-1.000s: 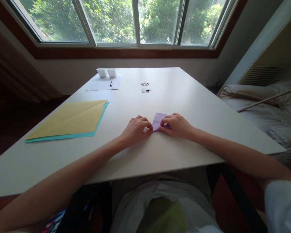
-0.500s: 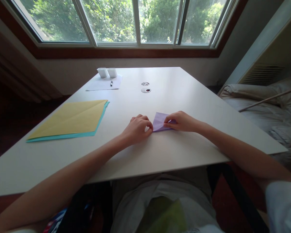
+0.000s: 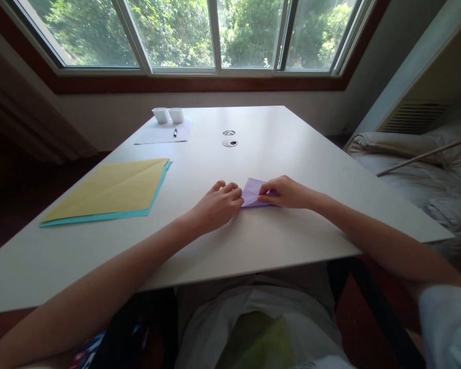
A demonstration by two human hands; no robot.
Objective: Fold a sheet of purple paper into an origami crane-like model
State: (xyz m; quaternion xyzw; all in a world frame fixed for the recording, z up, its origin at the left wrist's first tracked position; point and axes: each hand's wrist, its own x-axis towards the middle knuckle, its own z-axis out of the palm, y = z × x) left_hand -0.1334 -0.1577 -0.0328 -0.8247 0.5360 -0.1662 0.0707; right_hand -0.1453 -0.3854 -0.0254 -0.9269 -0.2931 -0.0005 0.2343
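Note:
A small folded piece of lilac paper (image 3: 251, 190) lies on the white table (image 3: 284, 154) in front of me. My left hand (image 3: 217, 205) rests with curled fingers against the paper's left edge, fingertips pressing on it. My right hand (image 3: 286, 192) pinches the paper's right side between thumb and fingers and covers that part of it.
A stack of large sheets, yellow (image 3: 115, 187) over teal, lies at the left. A white sheet (image 3: 163, 134) with a pen (image 3: 174, 132) and two small white boxes (image 3: 169, 115) sits at the far end. Two round cable ports (image 3: 229, 139) are mid-table. A padded seat (image 3: 426, 174) stands right.
My right hand slid rightward along the lilac paper, uncovering more of it. My left hand stayed at the left edge and its fingers flattened a little.

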